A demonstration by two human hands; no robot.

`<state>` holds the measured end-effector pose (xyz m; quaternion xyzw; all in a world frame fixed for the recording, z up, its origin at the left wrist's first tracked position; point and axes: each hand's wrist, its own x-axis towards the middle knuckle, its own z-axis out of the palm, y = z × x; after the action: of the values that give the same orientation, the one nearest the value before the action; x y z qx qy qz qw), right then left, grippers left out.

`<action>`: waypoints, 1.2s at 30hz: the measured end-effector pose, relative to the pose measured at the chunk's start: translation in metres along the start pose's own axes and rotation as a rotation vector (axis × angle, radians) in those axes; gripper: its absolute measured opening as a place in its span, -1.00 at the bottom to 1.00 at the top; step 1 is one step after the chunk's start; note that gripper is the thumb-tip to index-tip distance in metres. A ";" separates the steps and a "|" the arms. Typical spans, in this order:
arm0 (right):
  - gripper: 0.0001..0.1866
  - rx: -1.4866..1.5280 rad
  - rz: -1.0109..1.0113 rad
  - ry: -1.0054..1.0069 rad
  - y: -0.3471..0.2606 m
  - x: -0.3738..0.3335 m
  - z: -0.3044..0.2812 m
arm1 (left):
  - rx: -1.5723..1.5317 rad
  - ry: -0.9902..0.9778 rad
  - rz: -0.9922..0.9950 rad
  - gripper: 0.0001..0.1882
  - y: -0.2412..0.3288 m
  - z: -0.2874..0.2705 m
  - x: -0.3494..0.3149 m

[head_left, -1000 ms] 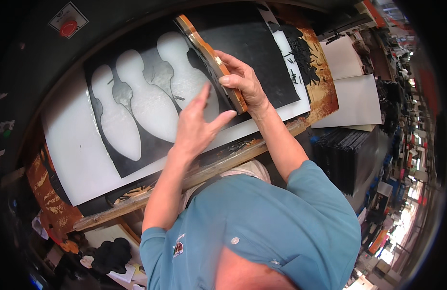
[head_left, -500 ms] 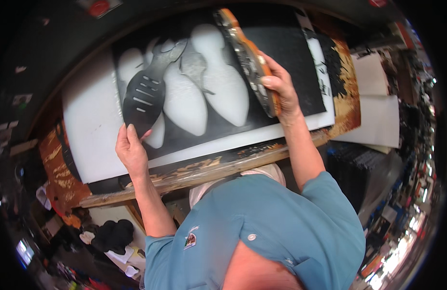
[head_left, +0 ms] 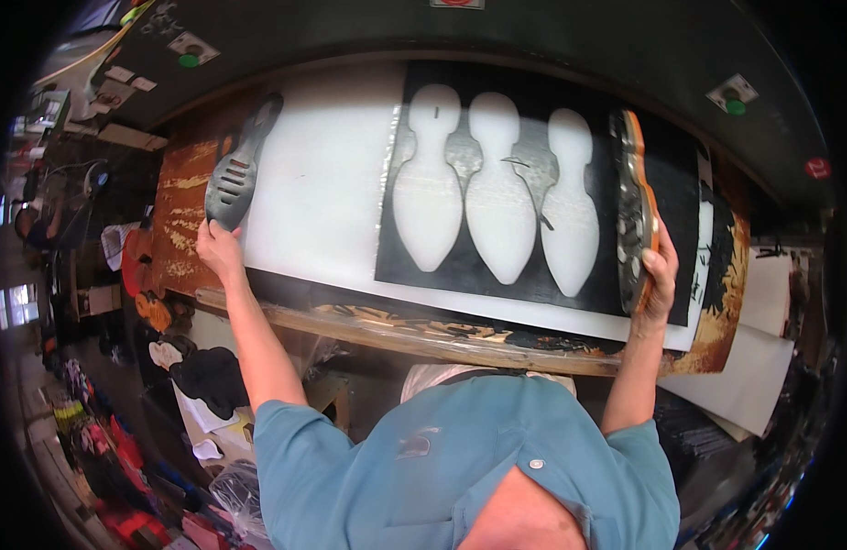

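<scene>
At the far left, my left hand [head_left: 222, 247] pinches the lower end of a black sole-shaped piece [head_left: 231, 183] with several slots across it. This piece is held over the white board's left edge. My right hand [head_left: 660, 275] is closed round an orange-edged metal cutting die [head_left: 632, 211], held on edge above the right part of a black sheet [head_left: 606, 302]. Between my hands, the sheet has three sole-shaped cut-outs [head_left: 501, 202] through which white shows. Small dark scraps lie by the cut-outs.
The sheet lies on a white board [head_left: 322, 174] on a worn brown bench [head_left: 180, 211]. A wooden rail [head_left: 423, 344] runs along the near edge. Behind stands a dark machine beam with green buttons [head_left: 187, 60]. Pale sheets [head_left: 744, 367] lean at the right.
My left hand has carried the slotted piece from over the cut-outs to the left. The die has moved to the right of the cut-outs in my right hand. The view has also turned.
</scene>
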<state>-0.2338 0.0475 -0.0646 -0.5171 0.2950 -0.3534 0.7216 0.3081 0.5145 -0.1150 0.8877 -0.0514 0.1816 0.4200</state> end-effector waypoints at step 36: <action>-0.19 -1.215 -0.442 0.143 0.033 0.002 0.036 | -0.066 -1.040 1.080 -0.14 0.284 0.117 -0.327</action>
<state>-0.1974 0.0726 -0.0854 -0.8567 0.3763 -0.2975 0.1895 -0.0318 0.2227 -0.0965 0.6974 -0.6770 -0.0820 0.2204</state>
